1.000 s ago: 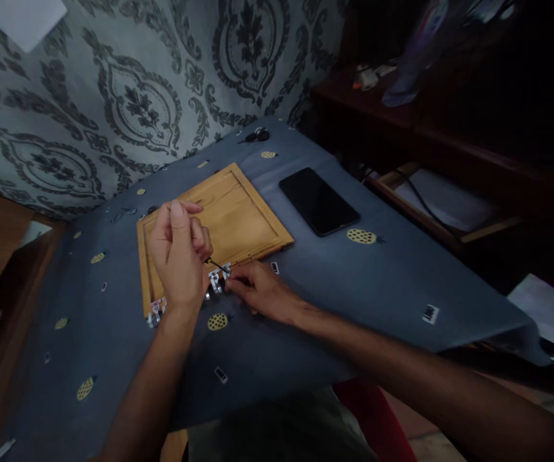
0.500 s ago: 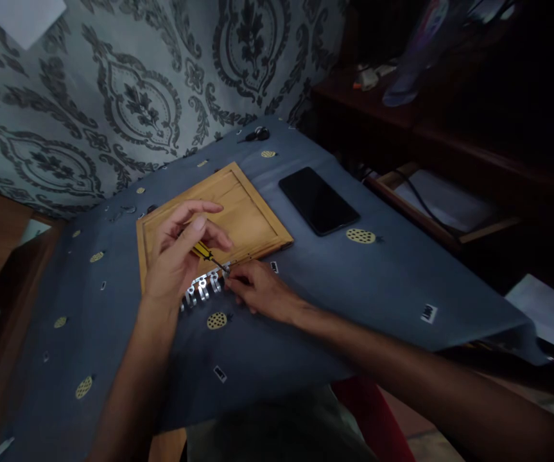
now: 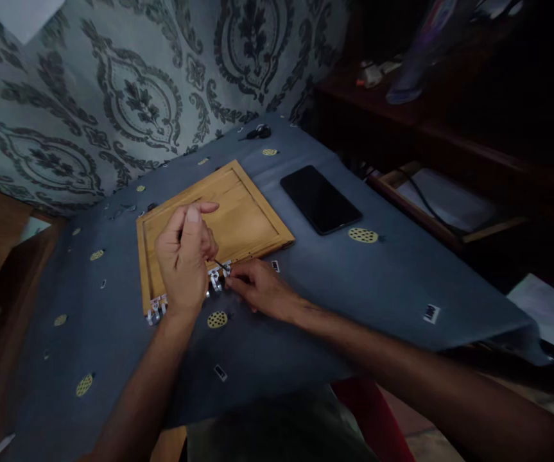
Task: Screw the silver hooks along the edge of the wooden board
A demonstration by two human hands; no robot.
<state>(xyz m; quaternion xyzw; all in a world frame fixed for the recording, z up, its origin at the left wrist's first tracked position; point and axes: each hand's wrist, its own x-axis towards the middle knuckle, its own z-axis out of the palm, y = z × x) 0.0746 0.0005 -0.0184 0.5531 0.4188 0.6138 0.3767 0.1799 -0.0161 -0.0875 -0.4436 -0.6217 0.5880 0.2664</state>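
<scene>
A wooden panel (image 3: 252, 221) with a raised frame lies on the table, a row of shiny metal hooks (image 3: 216, 280) along its near edge. My left hand (image 3: 186, 253) is closed around a screwdriver (image 3: 221, 264); its handle is hidden in the fingers and only the thin shaft shows. The shaft's tip meets the right end of the hook row. There my right hand (image 3: 260, 289) pinches at the metal strip with thumb and forefinger. Whether it also holds a screw, I cannot make out.
Right of the panel lies a black smartphone (image 3: 321, 199). A small black object (image 3: 259, 131) sits at the table's far end. The blue patterned tablecloth (image 3: 325, 308) covers the table. A patterned curtain hangs behind, and an open drawer (image 3: 450, 199) stands at the right.
My left hand has turned and its fingers have curled over the screwdriver's yellow handle, which showed before. More hooks at the left end are uncovered. My right hand stays in place.
</scene>
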